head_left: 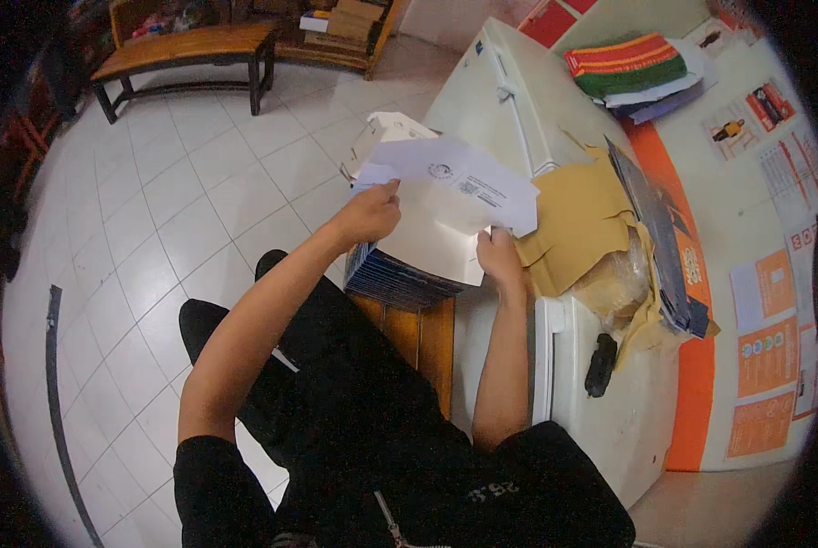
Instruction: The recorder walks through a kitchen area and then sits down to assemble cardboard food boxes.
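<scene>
In front of me a white paperboard carton (409, 228) stands partly unfolded, its pale inside facing up. Its raised far flap (450, 178) carries a round mark and small dark print. My left hand (370, 217) grips the left edge of the carton, thumb toward the flap. At the carton's right edge, my right hand (500, 256) is closed with the thumb up by the flap's lower corner. Below the carton, a dark blue layered side (395, 281) shows; I cannot tell whether it is a stack of flat cartons. My fingers' undersides are hidden.
The carton rests on a wooden bench (441, 338). Another white box (386, 128) stands behind it. To the right, brown paper (582, 210), clear plastic and a black object (601, 365) lie on a white chest freezer (628, 420). A wooden bench (189, 53) stands far left.
</scene>
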{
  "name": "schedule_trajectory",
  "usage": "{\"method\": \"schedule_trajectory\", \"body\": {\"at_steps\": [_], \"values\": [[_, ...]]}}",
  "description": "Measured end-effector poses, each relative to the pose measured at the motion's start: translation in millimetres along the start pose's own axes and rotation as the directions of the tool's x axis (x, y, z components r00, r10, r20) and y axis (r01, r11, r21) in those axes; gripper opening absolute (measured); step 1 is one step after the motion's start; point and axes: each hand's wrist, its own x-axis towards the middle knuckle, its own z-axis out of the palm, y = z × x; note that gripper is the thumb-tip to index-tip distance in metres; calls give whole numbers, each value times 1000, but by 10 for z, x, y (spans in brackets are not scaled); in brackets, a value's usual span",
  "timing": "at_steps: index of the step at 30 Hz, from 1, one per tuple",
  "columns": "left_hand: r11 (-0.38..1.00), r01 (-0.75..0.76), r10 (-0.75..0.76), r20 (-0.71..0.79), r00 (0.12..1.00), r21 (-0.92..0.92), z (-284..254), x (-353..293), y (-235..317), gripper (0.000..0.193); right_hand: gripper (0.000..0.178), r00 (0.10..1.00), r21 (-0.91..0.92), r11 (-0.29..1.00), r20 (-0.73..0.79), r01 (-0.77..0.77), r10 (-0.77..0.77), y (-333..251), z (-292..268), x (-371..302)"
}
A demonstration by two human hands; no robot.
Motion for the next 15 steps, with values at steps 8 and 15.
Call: {"method": "schedule_trajectory", "body": {"at_steps": [8, 15], "values": [[986, 60, -44, -101, 994, 158, 77, 45, 45, 41, 35, 994, -319, 947, -99, 17, -51, -196, 47, -126], [978, 209, -207, 131, 970, -3, -58, 72, 458, 38, 39, 990, -596, 797, -141, -97, 15, -504, -157, -535]]}}
